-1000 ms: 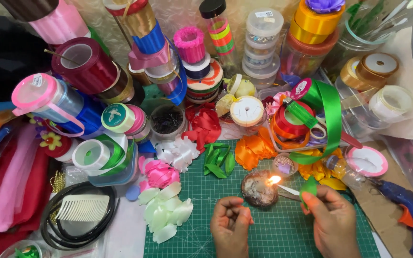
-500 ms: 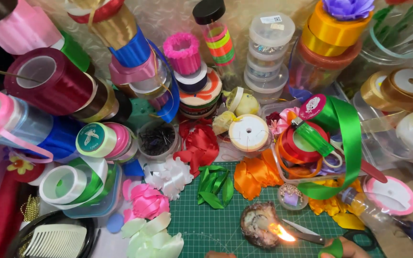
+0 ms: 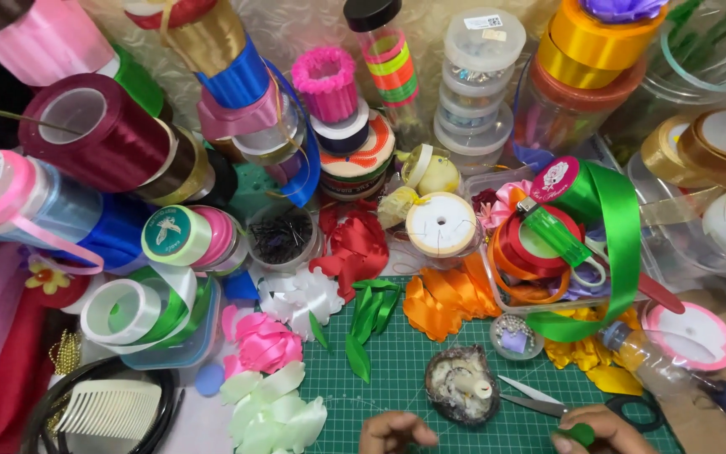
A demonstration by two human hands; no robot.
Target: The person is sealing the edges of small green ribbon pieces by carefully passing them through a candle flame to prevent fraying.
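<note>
Hands sit low at the frame's bottom edge, over the green cutting mat on the desk. My left hand curls narrow with nothing I can see in its grip. My right hand pinches a small green piece. Just above stand the wax-crusted candle stub and the scissors. I judge this a sealing step; next calls for steady fingers.

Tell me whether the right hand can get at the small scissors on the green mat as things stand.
Probably yes: the right hand is just beside the scissors, with only bare cutting mat between, though its fingers already pinch a small green piece.
</note>
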